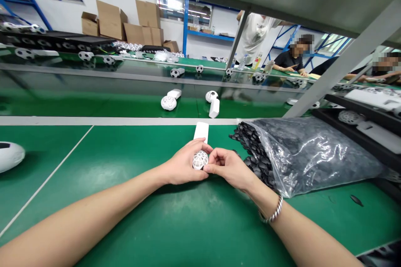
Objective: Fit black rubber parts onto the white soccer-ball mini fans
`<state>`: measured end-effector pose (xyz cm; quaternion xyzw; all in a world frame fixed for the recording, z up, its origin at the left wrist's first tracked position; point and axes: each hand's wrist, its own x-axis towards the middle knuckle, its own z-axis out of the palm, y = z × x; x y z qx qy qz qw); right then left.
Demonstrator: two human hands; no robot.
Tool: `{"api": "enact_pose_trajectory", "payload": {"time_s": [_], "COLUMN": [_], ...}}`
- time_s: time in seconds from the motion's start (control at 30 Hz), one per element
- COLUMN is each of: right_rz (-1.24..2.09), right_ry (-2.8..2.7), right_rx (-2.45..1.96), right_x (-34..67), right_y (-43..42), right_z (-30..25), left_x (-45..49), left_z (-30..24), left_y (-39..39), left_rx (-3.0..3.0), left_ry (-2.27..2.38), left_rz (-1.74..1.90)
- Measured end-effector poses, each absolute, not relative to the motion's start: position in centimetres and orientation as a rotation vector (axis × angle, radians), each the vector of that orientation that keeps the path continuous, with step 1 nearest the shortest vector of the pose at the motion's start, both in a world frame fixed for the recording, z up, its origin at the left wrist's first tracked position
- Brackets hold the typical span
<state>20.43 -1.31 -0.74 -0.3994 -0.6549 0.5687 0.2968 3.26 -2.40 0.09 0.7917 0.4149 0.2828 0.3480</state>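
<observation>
Shows white lattice on the ball, green on the tabletop, black on the loose pieces, twisted silver on the bracelet, blue on the shelving.

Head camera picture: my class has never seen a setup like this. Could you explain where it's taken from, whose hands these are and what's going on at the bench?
There is no machine: a person wears the camera on their head, looking forward and down at their own bare hands. The left hand holds a white lattice ball, with a white block showing just beyond it. The right hand has its fingertips at the ball's edge; whether they pinch a small part is hidden. On the green bench, a clear plastic bag lies to the right, black pieces spilling from its open end. Farther back are similar items, some with football-patterned balls, and other people.
</observation>
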Motion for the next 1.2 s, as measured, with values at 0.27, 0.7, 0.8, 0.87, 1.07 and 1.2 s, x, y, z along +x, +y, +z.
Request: {"api": "enact_pose_trajectory", "payload": {"time_s": [0.27,0.7,0.8,0.87,1.07,1.2], "right_rz": [1.032,0.448,0.474,0.556,0.726,0.717], "right_ry": [-1.994,-2.168,-2.193,-2.179,-2.264,-2.262], "right_rx": [-1.248,-1.692,-1.534,-1.352,-0.977,-0.965], "right_x": [22.6,27.2,26.7,26.0,23.5,22.7], "right_y": [0.1,3.5,2.8,2.1,0.0,-0.8], "right_z": [0.4,-1.0,-0.2,0.4,1.3,1.2], "left_x": [2.6,-0.9,-0.6,-0.2,0.1,-0.1], "left_z": [0.0,0.8,0.8,0.7,0.6,0.7], "left_y": [-2.3,-0.2,-0.5,-0.7,-0.6,-0.5], "left_rx": [2.077,1.732,1.766,1.801,1.828,1.85], "left_ry": [1.078,1.122,1.119,1.157,1.086,1.058], "left_rz": [0.721,0.561,0.582,0.632,0.631,0.621]}}
